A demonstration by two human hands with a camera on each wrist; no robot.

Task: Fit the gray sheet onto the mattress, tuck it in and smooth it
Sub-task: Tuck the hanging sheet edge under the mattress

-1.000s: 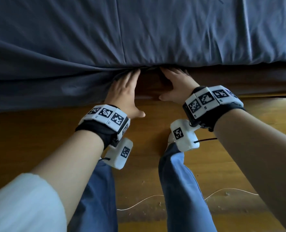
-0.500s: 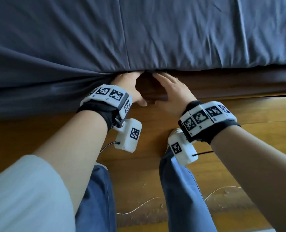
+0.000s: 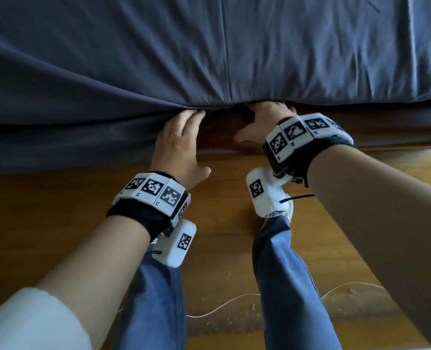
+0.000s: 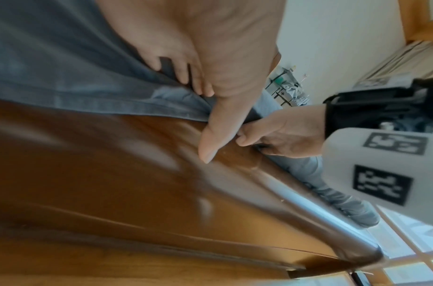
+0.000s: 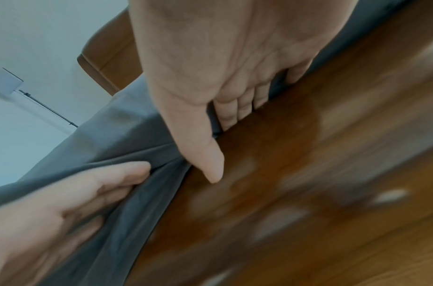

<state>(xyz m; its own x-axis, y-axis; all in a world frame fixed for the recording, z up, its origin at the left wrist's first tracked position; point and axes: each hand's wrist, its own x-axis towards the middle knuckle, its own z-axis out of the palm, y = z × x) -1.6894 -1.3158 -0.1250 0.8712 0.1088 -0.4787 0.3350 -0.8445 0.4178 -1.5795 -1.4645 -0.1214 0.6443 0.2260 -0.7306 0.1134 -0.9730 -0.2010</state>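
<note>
The gray sheet [image 3: 209, 46] covers the mattress across the top of the head view. To the left its loose side [image 3: 57, 142] hangs down over the bed frame. My left hand [image 3: 181, 140] lies against that hanging part, fingers pushing the fold in at the mattress's lower edge, thumb spread. In the left wrist view the left fingers [image 4: 181, 75] dig into the sheet [image 4: 64, 67]. My right hand [image 3: 265, 120] is just to the right. Its straight fingers [image 5: 237, 108] are pushed into the gap between the sheet [image 5: 113, 154] and the wood, their tips hidden.
A dark wooden bed frame rail [image 3: 373, 132] runs under the mattress, with the wooden floor [image 3: 45, 210] below it. My legs in blue trousers [image 3: 158, 299] stand close to the bed. A thin white cable [image 3: 222, 306] lies on the floor behind them.
My left hand has drawn back from the mattress edge onto the hanging sheet. My right hand has pushed forward, its fingers going in under the mattress edge.
</note>
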